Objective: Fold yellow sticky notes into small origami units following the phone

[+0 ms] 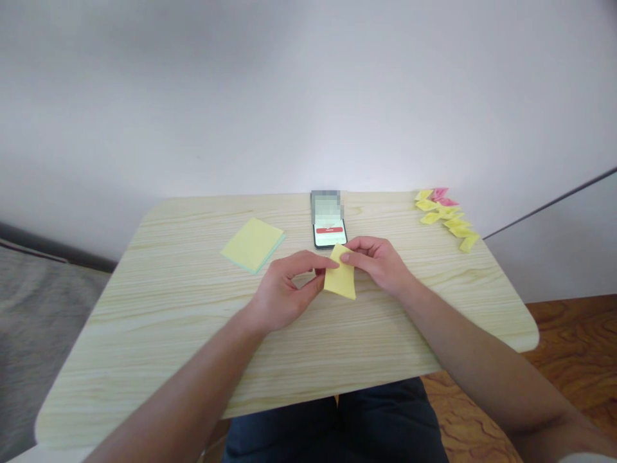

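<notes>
A folded piece of yellow paper (340, 280) is held up between both hands, over the middle of the table. My left hand (285, 288) pinches its left edge between thumb and fingers. On the upper right side, my right hand (378, 260) grips the same paper, thumb on its face and fingers behind. Just beyond the paper lies a phone (330, 239) with its screen lit. Left of the phone is a stack of square paper sheets (253, 244), yellow on top with a green edge below.
Several small folded yellow paper pieces (457, 227) lie in a row at the table's back right, with pink folded pieces (440, 194) among them. The light wooden table (159, 308) meets a white wall (308, 96). A grey bed or cushion (43, 347) is at the left.
</notes>
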Tool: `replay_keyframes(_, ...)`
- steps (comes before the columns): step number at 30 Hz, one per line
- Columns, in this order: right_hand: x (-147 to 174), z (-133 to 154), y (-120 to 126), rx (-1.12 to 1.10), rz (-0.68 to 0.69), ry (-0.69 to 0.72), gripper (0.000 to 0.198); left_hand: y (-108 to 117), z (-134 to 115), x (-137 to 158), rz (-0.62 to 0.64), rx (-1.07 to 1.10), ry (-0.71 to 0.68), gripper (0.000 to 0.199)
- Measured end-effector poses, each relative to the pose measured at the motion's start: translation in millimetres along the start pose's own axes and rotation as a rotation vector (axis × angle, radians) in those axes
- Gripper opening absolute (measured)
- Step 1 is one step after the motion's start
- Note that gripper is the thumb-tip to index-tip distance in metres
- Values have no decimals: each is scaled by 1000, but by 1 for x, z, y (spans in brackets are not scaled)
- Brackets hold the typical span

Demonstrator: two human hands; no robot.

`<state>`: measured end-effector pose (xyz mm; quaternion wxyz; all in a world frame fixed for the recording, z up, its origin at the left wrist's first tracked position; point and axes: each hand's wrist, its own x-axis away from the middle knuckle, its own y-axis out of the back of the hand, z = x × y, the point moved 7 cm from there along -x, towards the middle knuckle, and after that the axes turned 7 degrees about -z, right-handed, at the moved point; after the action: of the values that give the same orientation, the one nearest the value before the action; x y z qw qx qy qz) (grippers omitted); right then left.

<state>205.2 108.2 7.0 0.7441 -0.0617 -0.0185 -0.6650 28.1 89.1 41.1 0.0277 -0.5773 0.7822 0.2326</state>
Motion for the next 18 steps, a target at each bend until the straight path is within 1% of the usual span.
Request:
replay_keyframes(3, 0, -1, 0, -15, 23, 3, 22, 1, 2, 1, 1, 22, 35, 17)
replay_keyframes(7, 1, -2, -2, -49, 41, -12, 23, 1, 4, 2, 0, 84, 24, 14)
replay_keyframes(9, 2, 1, -3, -42, 33, 4, 26, 2, 5, 1, -23, 85, 22, 13)
replay_keyframes(12, 4, 8, -2, -44, 16, 79, 39, 7, 9, -1, -127, 64, 65, 14)
replay_keyframes(13, 4, 10, -2, -59, 20, 102, 40, 9, 12, -1, -166, 62, 94, 14)
replay_keyframes(16, 7, 13, -6, -90, 75, 159, 35, 13, 19, -1, -267, 92, 169, 15)
replay_keyframes(18, 8, 13, -11, -76, 118, 188, 35, 15, 22, -1, -302, 121, 175, 15)
